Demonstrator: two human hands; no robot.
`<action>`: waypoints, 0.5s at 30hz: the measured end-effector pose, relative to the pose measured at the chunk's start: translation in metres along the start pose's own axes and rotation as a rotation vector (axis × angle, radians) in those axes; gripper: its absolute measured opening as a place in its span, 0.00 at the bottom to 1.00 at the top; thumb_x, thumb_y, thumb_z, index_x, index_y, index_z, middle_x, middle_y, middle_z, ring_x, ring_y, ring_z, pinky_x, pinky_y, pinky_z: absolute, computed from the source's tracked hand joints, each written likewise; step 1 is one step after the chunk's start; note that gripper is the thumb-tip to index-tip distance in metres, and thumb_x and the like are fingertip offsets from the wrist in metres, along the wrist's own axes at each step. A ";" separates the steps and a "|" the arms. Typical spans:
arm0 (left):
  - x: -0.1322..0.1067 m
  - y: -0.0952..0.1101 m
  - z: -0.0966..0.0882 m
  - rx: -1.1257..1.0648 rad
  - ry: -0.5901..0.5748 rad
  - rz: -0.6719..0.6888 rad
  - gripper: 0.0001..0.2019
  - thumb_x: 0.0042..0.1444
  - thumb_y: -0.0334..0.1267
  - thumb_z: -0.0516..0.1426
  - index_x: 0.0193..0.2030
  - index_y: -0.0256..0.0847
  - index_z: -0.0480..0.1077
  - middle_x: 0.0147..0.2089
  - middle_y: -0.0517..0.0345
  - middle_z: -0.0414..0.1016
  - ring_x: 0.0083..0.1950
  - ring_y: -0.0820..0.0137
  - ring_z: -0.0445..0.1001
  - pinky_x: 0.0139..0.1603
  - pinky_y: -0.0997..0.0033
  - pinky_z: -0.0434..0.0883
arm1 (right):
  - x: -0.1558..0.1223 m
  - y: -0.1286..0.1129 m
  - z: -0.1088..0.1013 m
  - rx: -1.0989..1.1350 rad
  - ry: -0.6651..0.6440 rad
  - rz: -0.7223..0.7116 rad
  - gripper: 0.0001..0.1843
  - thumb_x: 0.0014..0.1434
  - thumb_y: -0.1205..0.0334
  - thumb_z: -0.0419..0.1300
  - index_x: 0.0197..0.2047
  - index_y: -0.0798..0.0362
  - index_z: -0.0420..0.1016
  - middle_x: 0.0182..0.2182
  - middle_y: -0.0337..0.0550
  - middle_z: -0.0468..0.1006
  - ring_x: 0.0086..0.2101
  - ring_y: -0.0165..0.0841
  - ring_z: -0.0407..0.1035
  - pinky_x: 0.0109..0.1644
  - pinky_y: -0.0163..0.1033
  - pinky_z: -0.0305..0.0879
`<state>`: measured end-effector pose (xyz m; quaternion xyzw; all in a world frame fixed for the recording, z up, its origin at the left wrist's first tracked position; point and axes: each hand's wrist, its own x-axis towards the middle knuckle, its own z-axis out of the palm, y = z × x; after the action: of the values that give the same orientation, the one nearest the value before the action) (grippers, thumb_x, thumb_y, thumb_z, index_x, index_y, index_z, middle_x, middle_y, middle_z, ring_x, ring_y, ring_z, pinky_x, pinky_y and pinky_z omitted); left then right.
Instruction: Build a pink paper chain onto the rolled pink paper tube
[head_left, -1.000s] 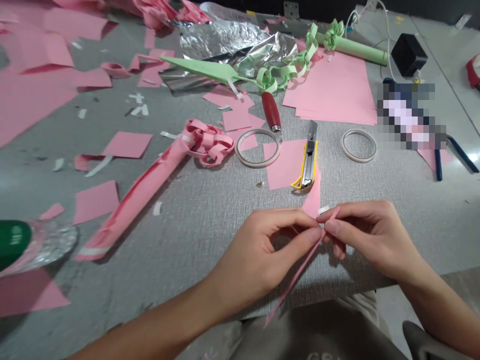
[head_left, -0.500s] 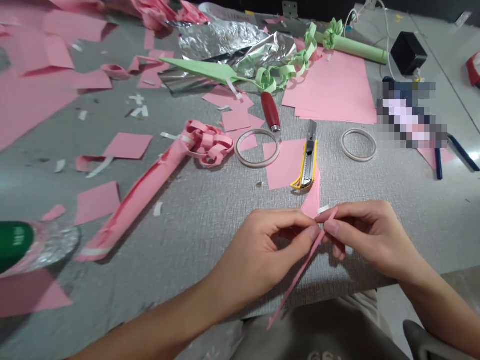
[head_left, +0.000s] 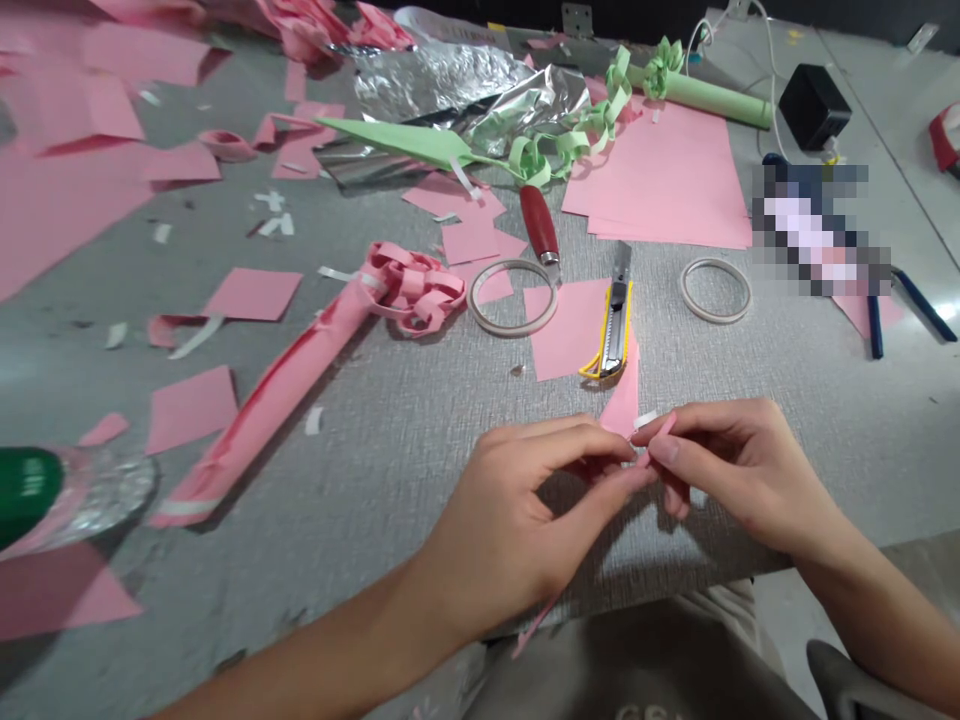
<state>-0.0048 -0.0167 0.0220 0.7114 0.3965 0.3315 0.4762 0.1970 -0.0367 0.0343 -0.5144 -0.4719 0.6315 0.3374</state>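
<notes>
Between my two hands, near the table's front edge, is a thin pink paper strip (head_left: pixel 534 632). Its lower end sticks out below my left hand (head_left: pixel 525 500), whose thumb and fingers are pinched on it. My right hand (head_left: pixel 739 470) pinches the upper end between thumb and forefinger. A small white piece of tape (head_left: pixel 645 420) shows just beyond the fingertips. Farther off, a yellow utility knife (head_left: pixel 615 320) with its blade out lies over a pink paper piece (head_left: pixel 574 325). Most of the strip's middle is hidden by my left hand.
A rolled pink paper tube (head_left: pixel 289 390) with curled loops lies left. Two tape rolls (head_left: pixel 514 328) (head_left: pixel 716 318), a red-handled tool (head_left: pixel 538 222), green paper pieces (head_left: pixel 397 143), crumpled foil (head_left: pixel 442 80) and a stack of pink sheets (head_left: pixel 660 180) lie beyond. A black box (head_left: pixel 814 107) stands at right.
My left thumb has moved up and right along the strip, toward my right fingertips. The left hand now covers more of the strip. My right hand has hardly moved.
</notes>
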 end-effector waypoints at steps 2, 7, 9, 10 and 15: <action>0.000 -0.002 0.000 0.014 0.012 0.005 0.06 0.66 0.32 0.64 0.37 0.42 0.83 0.34 0.62 0.87 0.34 0.72 0.83 0.38 0.74 0.75 | 0.000 0.001 0.000 0.003 0.005 0.002 0.13 0.67 0.58 0.64 0.32 0.55 0.82 0.22 0.38 0.78 0.22 0.28 0.72 0.27 0.33 0.72; 0.001 -0.003 -0.002 -0.042 -0.007 -0.003 0.07 0.66 0.30 0.63 0.37 0.42 0.83 0.34 0.64 0.87 0.34 0.73 0.83 0.38 0.75 0.76 | 0.000 0.002 0.000 0.004 0.002 0.009 0.13 0.67 0.57 0.64 0.32 0.55 0.82 0.22 0.39 0.78 0.22 0.29 0.72 0.28 0.33 0.72; 0.002 -0.002 -0.002 -0.069 -0.028 -0.016 0.07 0.66 0.30 0.63 0.38 0.42 0.83 0.35 0.63 0.87 0.35 0.73 0.83 0.38 0.76 0.76 | 0.000 0.001 0.000 0.010 0.001 0.008 0.13 0.67 0.58 0.64 0.33 0.55 0.83 0.22 0.39 0.78 0.22 0.28 0.72 0.28 0.33 0.72; 0.002 -0.002 -0.002 -0.072 -0.036 -0.018 0.06 0.66 0.31 0.64 0.38 0.42 0.83 0.35 0.63 0.87 0.34 0.73 0.83 0.37 0.76 0.76 | 0.000 0.001 0.000 0.015 0.001 0.005 0.13 0.67 0.58 0.64 0.33 0.55 0.83 0.22 0.39 0.78 0.22 0.28 0.72 0.27 0.33 0.72; 0.001 0.000 0.002 -0.014 -0.005 0.043 0.06 0.65 0.30 0.64 0.37 0.41 0.81 0.34 0.65 0.85 0.33 0.76 0.81 0.37 0.78 0.74 | 0.001 0.001 0.000 0.028 -0.013 -0.004 0.12 0.66 0.57 0.66 0.33 0.55 0.83 0.21 0.37 0.77 0.22 0.27 0.71 0.27 0.32 0.70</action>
<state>-0.0024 -0.0163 0.0215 0.7172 0.3778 0.3425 0.4750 0.1964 -0.0358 0.0329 -0.5048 -0.4660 0.6407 0.3428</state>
